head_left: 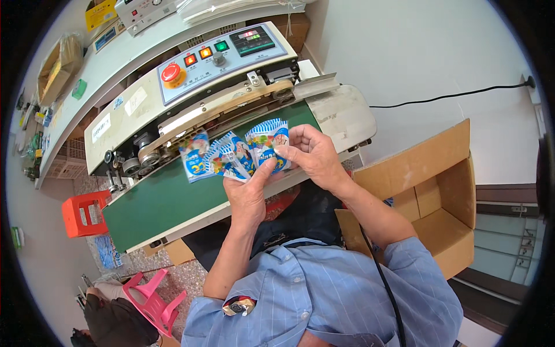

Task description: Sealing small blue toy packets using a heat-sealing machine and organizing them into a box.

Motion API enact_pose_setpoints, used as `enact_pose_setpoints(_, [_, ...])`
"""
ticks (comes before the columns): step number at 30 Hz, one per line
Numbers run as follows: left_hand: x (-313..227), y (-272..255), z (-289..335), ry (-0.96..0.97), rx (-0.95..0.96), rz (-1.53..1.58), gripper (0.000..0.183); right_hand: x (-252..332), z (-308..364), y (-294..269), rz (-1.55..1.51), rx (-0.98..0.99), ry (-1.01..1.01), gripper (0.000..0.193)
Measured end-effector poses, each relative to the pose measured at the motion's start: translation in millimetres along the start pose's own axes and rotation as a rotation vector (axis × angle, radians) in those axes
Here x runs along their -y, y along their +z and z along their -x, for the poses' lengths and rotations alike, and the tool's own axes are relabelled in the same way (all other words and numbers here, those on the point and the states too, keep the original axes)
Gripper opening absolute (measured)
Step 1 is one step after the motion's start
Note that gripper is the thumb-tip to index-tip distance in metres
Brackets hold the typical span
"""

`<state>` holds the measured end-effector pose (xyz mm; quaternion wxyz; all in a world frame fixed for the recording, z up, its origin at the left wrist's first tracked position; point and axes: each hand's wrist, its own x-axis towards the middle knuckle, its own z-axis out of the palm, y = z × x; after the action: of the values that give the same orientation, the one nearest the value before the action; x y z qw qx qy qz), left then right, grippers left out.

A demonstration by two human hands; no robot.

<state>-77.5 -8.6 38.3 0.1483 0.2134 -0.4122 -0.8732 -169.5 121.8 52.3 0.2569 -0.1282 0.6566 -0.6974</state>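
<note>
Blue-and-white striped packets with colourful prints are fanned out in front of me, over the green conveyor belt (156,199) of a band sealing machine (136,110). My left hand (247,199) comes from below, its thumb pressed over the middle packets (231,155). My right hand (317,155) pinches the right-hand packets (269,139) between thumb and fingers. Further left, another packet (195,157) has its top edge close to the machine's sealing strip; whether it touches the strip I cannot tell. The packets overlap, so where one bunch ends is partly hidden.
The machine's panel carries a red stop button (171,72), lit switches and a display (252,39). An open cardboard box (425,173) stands at my right. A red stool (84,214) and a pink stool (151,298) stand at left. A black cable (451,94) crosses the wall.
</note>
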Motion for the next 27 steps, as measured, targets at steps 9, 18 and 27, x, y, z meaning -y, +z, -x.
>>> enact_pose_setpoints(9, [-5.7, 0.5, 2.8, -0.024, -0.026, 0.087, 0.036, -4.3, -2.3, -8.5, -0.013, 0.147, -0.017, 0.014])
enact_pose_setpoints(18, [-5.6, -0.4, -1.5, -0.009, -0.07, 0.03, 0.035, 0.8, -6.4, -8.2, -0.08, 0.124, 0.036, 0.013])
enact_pose_setpoints(27, [-7.8, -3.3, -3.5, 0.015, -0.112, 0.05, 0.038, -17.3, -8.9, -21.6, -0.118, -0.021, -0.08, 0.016])
